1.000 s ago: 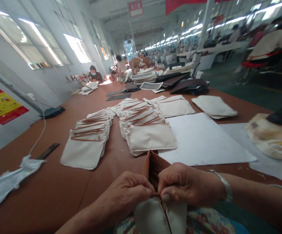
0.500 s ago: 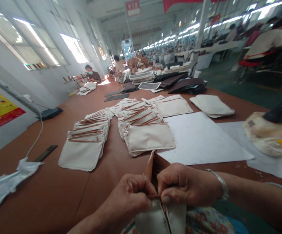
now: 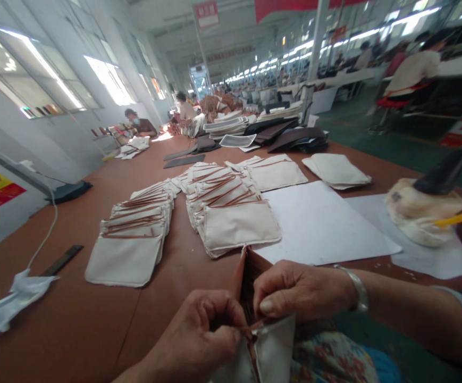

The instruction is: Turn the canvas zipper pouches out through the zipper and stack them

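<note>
While pinching cream-brown fabric pouch [image 3: 277, 341] with left hand [image 3: 201, 331] by brown table's [image 3: 103, 335] near edge, lifted right hand [image 3: 306, 290], grip unclear, baring seam [image 3: 252, 348].

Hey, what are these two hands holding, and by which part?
A cream-and-brown pouch; the left hand and right hand pinch its brown edge, either side of the gap between cream panels.

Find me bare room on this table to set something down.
A wide bare patch of brown tabletop lies between the white cloth and left cream row. A narrower strip separates that row from the middle cream row. The white sheet looks open too. Hands and held piece crowd the near side; dark panels the far end.
</note>
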Available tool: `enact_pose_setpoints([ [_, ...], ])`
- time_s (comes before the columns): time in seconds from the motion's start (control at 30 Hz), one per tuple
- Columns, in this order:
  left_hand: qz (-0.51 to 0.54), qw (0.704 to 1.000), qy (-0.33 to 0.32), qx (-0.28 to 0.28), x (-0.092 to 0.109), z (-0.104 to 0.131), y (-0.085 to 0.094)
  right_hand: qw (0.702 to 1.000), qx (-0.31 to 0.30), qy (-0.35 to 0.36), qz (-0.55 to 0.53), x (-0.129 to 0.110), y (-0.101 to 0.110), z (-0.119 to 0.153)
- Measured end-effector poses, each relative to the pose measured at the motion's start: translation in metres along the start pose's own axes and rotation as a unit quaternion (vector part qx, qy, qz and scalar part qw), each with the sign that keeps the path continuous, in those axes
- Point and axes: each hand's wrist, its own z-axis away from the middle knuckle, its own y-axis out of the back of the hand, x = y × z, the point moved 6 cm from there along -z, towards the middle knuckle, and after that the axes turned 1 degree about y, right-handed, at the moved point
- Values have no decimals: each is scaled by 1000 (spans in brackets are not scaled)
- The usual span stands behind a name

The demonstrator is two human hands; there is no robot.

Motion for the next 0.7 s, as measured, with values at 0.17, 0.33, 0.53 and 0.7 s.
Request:
enact_pose_setpoints([
  [0.17,-27,1000,-4,5,1,2,-4,979,18,66,190,-13,-9,-3],
  [0.33,-60,995,-46,-68,11,5,3,927,75,189,315,-38,-21,3],
  [0.53,-298,942,-110,-108,8,-15,49,921,78,155,349,-67,32,22],
  [0.7,-355,912,-181,-100,22,-18,24,848,148,92,501,-78,59,24],
])
